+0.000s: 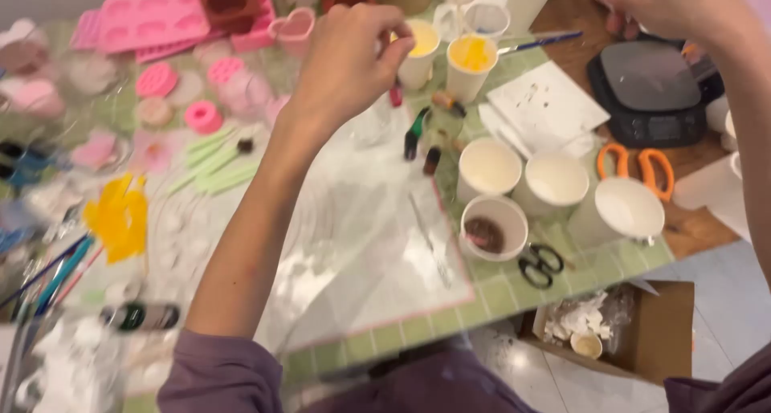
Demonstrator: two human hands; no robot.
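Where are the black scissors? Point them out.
In the head view, the black scissors lie on the green checked table near its front right edge, just right of the paper cup with brown residue and below the orange-handled scissors.

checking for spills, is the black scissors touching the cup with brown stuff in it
Apart. The head view shows green mat between the black scissors and the cup.

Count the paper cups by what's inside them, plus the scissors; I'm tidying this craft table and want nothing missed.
Cups with yellow fill: 2
Cups white inside: 3
Cup with brown dregs: 1
Orange-handled scissors: 1
Black scissors: 1
Total: 8
Cups cut off at the top edge are left out.
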